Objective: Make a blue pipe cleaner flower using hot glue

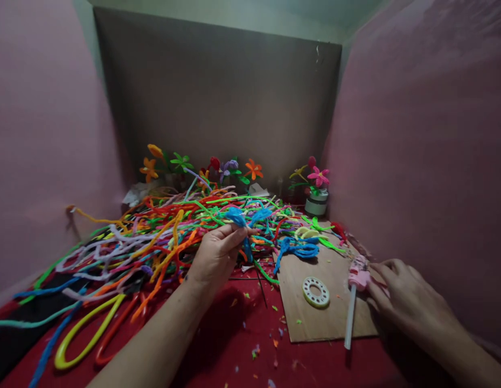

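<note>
L hand pinching blue loops, R hand on glue gun

Red surface [226, 337] under both hands. Heap of fuzzy stems [129, 237] lies beyond & left of L hand [216, 253]; better if L wrist clears it, as loose ends look apt to snag.

Brown board [315, 331] between hands, running beyond R hand [412, 296]. Flat, prob. the steadiest spot for fine work.

Glue gun [359, 272] just left of R hand; thumb & fingers closed round its handle. Can't tell if it's lifted. Clear glue stick [349, 318] juts out nearside; advise tip be kept clear of L fingers & stick not knocked.

Blue loops [236, 215] in L fingertips, narrow pinch, loops up & spread. Light, firm hold at the gathered pt. seems best; squeezing higher would likely crush the fuzz.

2nd blue bundle [299, 249] right of L hand, on board. Pale ring [307, 293] left of R hand, approx. mid-board.

Scraps [254, 353] nearside of L hand; worth keeping off glue.
</note>
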The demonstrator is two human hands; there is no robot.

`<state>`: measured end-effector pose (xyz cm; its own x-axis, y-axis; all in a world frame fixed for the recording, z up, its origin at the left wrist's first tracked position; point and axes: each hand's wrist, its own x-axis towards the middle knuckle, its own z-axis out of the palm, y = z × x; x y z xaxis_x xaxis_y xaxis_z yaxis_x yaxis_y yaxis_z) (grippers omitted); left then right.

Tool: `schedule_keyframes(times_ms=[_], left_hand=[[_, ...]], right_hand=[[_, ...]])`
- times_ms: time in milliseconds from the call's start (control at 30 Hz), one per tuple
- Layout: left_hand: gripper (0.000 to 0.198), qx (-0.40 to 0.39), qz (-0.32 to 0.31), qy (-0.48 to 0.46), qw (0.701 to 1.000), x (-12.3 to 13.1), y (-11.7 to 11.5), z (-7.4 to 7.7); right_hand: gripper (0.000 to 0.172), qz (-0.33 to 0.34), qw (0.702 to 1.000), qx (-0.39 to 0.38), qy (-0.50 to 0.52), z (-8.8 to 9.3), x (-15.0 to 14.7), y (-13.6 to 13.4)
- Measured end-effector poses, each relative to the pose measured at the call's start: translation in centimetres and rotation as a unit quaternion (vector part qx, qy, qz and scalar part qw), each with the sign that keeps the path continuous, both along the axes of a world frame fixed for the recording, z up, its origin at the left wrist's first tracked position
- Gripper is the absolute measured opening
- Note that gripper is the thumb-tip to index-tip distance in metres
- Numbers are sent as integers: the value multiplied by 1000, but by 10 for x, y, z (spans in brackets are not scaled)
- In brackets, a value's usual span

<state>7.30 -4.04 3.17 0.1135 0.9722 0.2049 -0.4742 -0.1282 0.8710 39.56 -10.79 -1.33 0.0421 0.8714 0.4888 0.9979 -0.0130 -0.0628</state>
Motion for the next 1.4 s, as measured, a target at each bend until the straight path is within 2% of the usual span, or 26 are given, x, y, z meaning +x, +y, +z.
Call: schedule_keyframes(times_ms=[67, 100, 133, 167, 233, 267, 333, 400, 467, 600, 767, 900, 1033, 1167, 1300, 1400], left_hand=[[17, 0, -21, -7, 1000, 1, -3, 0], [17, -2, -30, -12, 999, 1, -4, 0], [17, -5, -40, -20, 999, 1, -6, 0], [17, -9, -53, -29, 998, 2, -7, 1], [17, -18, -87, -47, 995, 2, -11, 2], [17, -24, -106, -55, 993, 2, -12, 3], [19, -35, -142, -64, 987, 4, -15, 4], [19, -34, -174, -67, 982, 6, -18, 5], [20, -25, -196, -67, 978, 7, -20, 5], [21, -31, -206, -60, 976, 9, -23, 5], [23, -30, -202, -22, 979, 6, -22, 9], [18, -34, -195, 22, 980, 6, -21, 8], [16, -36, -214, 42, 975, 9, -22, 5], [15, -31, -217, 45, 975, 10, -22, 4], [14, -32, -213, 47, 975, 11, -22, 5], [14, -29, -219, 51, 974, 11, -22, 5]], right_hand=[[26, 75, 990, 21, 122, 19, -23, 5], [24, 152, 966, -5, 208, 29, -37, 9], [23, 227, 923, -45, 307, 38, -53, 14], [26, 288, 863, -83, 406, 46, -69, 20], [38, 353, 745, -100, 558, 58, -101, 34], [46, 378, 699, -100, 599, 62, -114, 40], [57, 425, 633, -90, 641, 66, -134, 50], [49, 456, 609, -76, 645, 68, -146, 54], [35, 469, 610, -58, 637, 68, -151, 53], [18, 476, 638, 2, 605, 68, -150, 46], [20, 492, 648, 56, 578, 73, -140, 45], [16, 511, 648, 11, 565, 75, -134, 50], [13, 510, 650, -30, 563, 73, -135, 52], [9, 504, 677, -42, 535, 72, -137, 50], [6, 497, 716, 5, 490, 71, -139, 48], [7, 495, 730, 30, 471, 69, -139, 48]])
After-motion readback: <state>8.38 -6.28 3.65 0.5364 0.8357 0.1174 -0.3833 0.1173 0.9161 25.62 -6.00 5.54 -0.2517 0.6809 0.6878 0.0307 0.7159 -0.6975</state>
